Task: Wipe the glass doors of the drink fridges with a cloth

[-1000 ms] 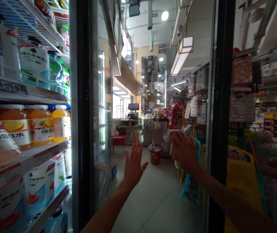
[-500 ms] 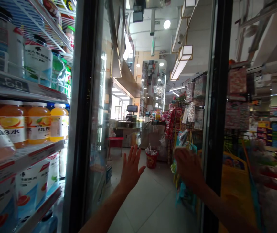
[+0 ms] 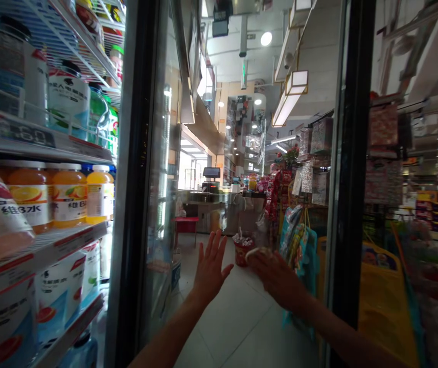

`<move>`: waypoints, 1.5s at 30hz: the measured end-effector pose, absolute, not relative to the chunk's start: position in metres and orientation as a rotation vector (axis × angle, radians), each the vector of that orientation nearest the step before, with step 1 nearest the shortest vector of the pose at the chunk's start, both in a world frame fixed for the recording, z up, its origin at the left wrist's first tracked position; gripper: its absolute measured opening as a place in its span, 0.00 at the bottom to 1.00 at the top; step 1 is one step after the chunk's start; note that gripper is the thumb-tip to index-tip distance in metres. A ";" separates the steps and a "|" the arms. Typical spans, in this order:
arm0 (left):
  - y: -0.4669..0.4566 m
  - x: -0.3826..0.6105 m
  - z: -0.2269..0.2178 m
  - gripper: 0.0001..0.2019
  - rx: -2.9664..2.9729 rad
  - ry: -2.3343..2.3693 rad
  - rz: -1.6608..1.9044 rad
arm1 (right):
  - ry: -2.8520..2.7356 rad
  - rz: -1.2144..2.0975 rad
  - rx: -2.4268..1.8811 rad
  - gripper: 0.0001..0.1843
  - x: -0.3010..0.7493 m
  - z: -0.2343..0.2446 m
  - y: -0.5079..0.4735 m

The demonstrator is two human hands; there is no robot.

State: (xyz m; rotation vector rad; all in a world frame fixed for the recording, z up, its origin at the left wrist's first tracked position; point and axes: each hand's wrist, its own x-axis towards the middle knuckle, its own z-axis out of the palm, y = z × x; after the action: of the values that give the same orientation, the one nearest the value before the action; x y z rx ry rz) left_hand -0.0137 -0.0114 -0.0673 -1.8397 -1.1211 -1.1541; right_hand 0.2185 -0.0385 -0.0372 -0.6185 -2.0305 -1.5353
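A glass door in a dark frame [image 3: 351, 153] stands in front of me, and the shop shows through its pane. My left hand [image 3: 211, 268] is raised with its fingers stretched out, palm towards the pane; it seems to rest on the glass. Lower right of the pane's middle, my right hand [image 3: 278, 278] lies flattened over a pale cloth [image 3: 259, 251]. Only a light edge of that cloth shows at the fingertips, the rest being hidden under the hand.
Left of the door, lit cooler shelves [image 3: 69, 237] hold orange drink bottles [image 3: 69, 194] and large labelled bottles. Through the glass are a red bucket [image 3: 243, 248], a counter with a monitor [image 3: 211, 173] and hanging goods [image 3: 297, 235]. A yellow stand [image 3: 383, 291] is at right.
My right hand has slid left with the cloth, closer to my left hand. My left hand has kept its pose; the whole view has shifted slightly.
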 end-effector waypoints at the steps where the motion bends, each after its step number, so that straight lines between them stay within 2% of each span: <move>1: -0.012 -0.015 -0.068 0.33 -1.848 -1.117 -1.140 | -1.962 -1.506 -0.690 0.22 0.216 -0.033 -0.038; 4: -0.011 -0.024 -0.074 0.31 -1.864 -1.101 -1.099 | -1.745 -1.415 -0.889 0.23 0.209 -0.024 -0.038; 10: -0.008 -0.052 -0.100 0.32 -1.758 -1.187 -1.132 | -2.178 -1.508 -0.562 0.23 0.185 -0.055 -0.039; 15: -0.008 -0.062 -0.110 0.33 -1.749 -1.245 -1.116 | -1.872 -1.375 -0.779 0.21 0.165 -0.066 -0.031; 20: -0.010 -0.070 -0.122 0.34 -1.751 -1.236 -1.050 | -2.192 -1.384 -0.565 0.21 0.153 -0.102 -0.035; 26: -0.014 -0.075 -0.130 0.34 -1.772 -1.269 -1.016 | -1.918 -1.295 -0.699 0.20 0.146 -0.089 -0.026; 31: -0.013 -0.080 -0.133 0.34 -1.785 -1.248 -1.016 | -2.230 -1.305 -0.489 0.20 0.142 -0.117 -0.025; 37: -0.012 -0.082 -0.129 0.33 -1.746 -1.292 -1.083 | -1.867 -1.289 -0.710 0.20 0.137 -0.069 -0.016; 42: -0.012 -0.077 -0.106 0.33 -1.742 -1.261 -1.126 | -2.113 -1.377 -0.461 0.18 0.140 -0.064 -0.021; 45: -0.012 -0.071 -0.091 0.34 -1.743 -1.231 -1.165 | -1.975 -1.370 -0.570 0.19 0.145 -0.044 -0.022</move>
State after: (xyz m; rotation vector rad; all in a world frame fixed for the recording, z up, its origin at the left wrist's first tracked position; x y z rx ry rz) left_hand -0.0707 -0.0116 -0.0913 -1.7426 -1.2312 -1.1654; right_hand 0.1450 -0.0218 -0.0439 -0.5698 -1.9749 -1.3700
